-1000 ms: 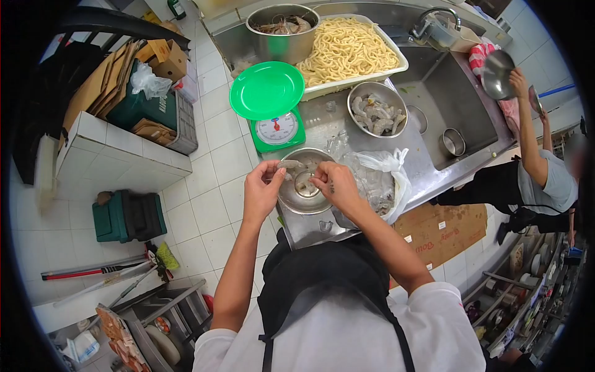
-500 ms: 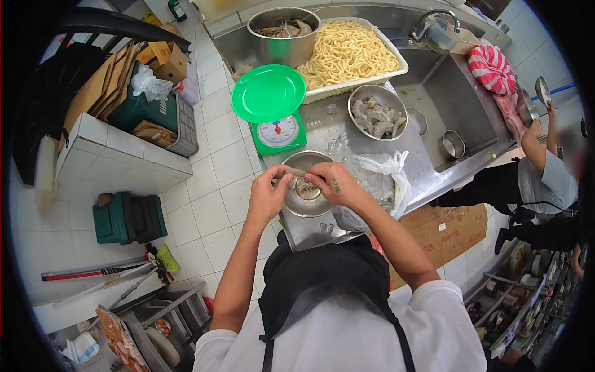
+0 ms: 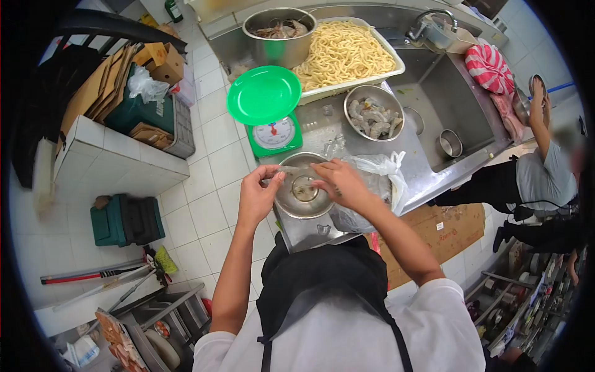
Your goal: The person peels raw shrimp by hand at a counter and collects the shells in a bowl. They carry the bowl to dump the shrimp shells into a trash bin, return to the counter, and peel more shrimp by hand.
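My left hand [image 3: 260, 191] pinches a pale shrimp [image 3: 290, 168] between thumb and fingers, above the rim of a steel bowl [image 3: 297, 212]. Small bits lie in that bowl's bottom. My right hand [image 3: 342, 183] is over the bowl's right side, its thumb and index finger apart, close to the shrimp's far end. Beyond it, a second steel bowl [image 3: 367, 92] holds several greyish peeled shrimp [image 3: 375, 116]. At the back, a deep steel pot [image 3: 282, 51] contains shrimp with long feelers. A knotted clear plastic bag [image 3: 379, 183] lies beside my right forearm.
A green scale [image 3: 273, 139] with a round green pan stands left of the bowls. Thick noodles fill a white tray [image 3: 338, 88]. The sink basin [image 3: 427, 105] is to the right, holding a small steel cup [image 3: 450, 144]. Another person [image 3: 548, 180] works at the far right.
My right hand's thumb and index finger have parted and moved off the shrimp, which stays in my left hand. The other person's hands have shifted. The view has moved slightly.
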Demonstrator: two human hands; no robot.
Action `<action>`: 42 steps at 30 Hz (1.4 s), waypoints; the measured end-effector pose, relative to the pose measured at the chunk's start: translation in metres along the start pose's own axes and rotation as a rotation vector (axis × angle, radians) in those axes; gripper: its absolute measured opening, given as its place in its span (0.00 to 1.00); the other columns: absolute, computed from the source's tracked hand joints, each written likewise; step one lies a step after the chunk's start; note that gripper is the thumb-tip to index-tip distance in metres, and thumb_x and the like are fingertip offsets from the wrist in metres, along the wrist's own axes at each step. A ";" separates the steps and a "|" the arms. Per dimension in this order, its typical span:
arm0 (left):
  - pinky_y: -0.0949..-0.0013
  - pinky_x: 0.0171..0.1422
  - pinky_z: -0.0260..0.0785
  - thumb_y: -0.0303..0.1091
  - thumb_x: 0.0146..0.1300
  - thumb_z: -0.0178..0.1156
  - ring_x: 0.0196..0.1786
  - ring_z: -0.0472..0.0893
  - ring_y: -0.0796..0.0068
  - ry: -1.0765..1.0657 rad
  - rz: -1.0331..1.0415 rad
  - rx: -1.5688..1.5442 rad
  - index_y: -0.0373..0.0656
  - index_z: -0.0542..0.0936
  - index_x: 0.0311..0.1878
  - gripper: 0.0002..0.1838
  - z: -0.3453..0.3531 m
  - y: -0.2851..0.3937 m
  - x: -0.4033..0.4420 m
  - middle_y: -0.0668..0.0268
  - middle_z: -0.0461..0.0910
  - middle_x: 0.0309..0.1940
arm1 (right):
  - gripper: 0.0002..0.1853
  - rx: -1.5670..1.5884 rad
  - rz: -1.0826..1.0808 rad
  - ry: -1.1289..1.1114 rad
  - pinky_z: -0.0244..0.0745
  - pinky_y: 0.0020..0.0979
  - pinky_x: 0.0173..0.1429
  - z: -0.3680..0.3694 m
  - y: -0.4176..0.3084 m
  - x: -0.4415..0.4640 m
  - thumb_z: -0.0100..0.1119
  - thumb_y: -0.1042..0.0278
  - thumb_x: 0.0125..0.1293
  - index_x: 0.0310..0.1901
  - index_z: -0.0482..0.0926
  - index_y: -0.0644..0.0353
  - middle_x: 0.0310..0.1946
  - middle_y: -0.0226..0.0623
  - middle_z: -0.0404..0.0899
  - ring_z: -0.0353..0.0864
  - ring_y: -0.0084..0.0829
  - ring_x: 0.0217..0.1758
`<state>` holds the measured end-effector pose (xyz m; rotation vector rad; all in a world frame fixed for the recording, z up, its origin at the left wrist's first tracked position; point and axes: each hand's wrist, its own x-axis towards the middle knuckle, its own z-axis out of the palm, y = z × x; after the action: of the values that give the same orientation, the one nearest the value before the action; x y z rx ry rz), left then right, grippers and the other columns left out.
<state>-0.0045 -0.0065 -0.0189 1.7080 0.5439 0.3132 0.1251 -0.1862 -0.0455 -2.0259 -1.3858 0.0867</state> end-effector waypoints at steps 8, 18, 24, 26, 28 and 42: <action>0.70 0.44 0.70 0.33 0.57 0.65 0.38 0.81 0.71 -0.090 0.134 0.267 0.38 0.80 0.45 0.14 0.027 0.021 -0.004 0.60 0.83 0.33 | 0.14 0.290 0.070 0.078 0.73 0.39 0.44 -0.009 -0.020 0.005 0.63 0.69 0.57 0.44 0.79 0.64 0.35 0.47 0.81 0.79 0.45 0.38; 0.64 0.51 0.66 0.35 0.59 0.64 0.45 0.80 0.73 -0.013 0.153 0.194 0.39 0.76 0.51 0.18 0.026 0.029 -0.010 0.63 0.84 0.40 | 0.14 -0.175 0.314 0.704 0.74 0.34 0.40 -0.099 0.052 0.026 0.63 0.65 0.59 0.44 0.82 0.62 0.33 0.45 0.82 0.81 0.37 0.33; 0.68 0.46 0.63 0.36 0.61 0.62 0.42 0.80 0.77 -0.025 0.109 0.197 0.39 0.78 0.49 0.16 0.020 0.014 -0.020 0.64 0.84 0.38 | 0.08 0.053 0.608 0.105 0.75 0.36 0.40 -0.109 0.058 -0.040 0.62 0.69 0.56 0.35 0.82 0.64 0.27 0.44 0.82 0.81 0.40 0.31; 0.69 0.46 0.64 0.36 0.61 0.62 0.42 0.80 0.76 -0.033 0.102 0.197 0.39 0.78 0.48 0.15 0.021 0.011 -0.023 0.64 0.84 0.37 | 0.06 0.073 0.569 -0.128 0.76 0.37 0.39 -0.086 0.058 -0.072 0.61 0.73 0.51 0.31 0.82 0.64 0.26 0.47 0.81 0.81 0.43 0.32; 0.69 0.45 0.64 0.36 0.61 0.62 0.41 0.80 0.75 -0.060 0.099 0.217 0.38 0.79 0.47 0.14 0.021 0.012 -0.024 0.64 0.84 0.36 | 0.05 0.071 0.536 -0.220 0.76 0.38 0.39 -0.066 0.056 -0.099 0.61 0.74 0.50 0.30 0.81 0.64 0.26 0.48 0.81 0.82 0.44 0.32; 0.68 0.44 0.66 0.36 0.60 0.62 0.41 0.81 0.74 -0.103 0.126 0.240 0.40 0.80 0.45 0.13 0.027 0.010 -0.028 0.63 0.84 0.35 | 0.06 -0.400 0.622 -0.529 0.78 0.44 0.44 -0.050 0.061 -0.125 0.54 0.81 0.51 0.30 0.80 0.67 0.32 0.55 0.80 0.81 0.51 0.37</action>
<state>-0.0135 -0.0453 -0.0119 1.9840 0.4112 0.2563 0.1403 -0.3291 -0.0791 -2.8604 -1.0530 0.7082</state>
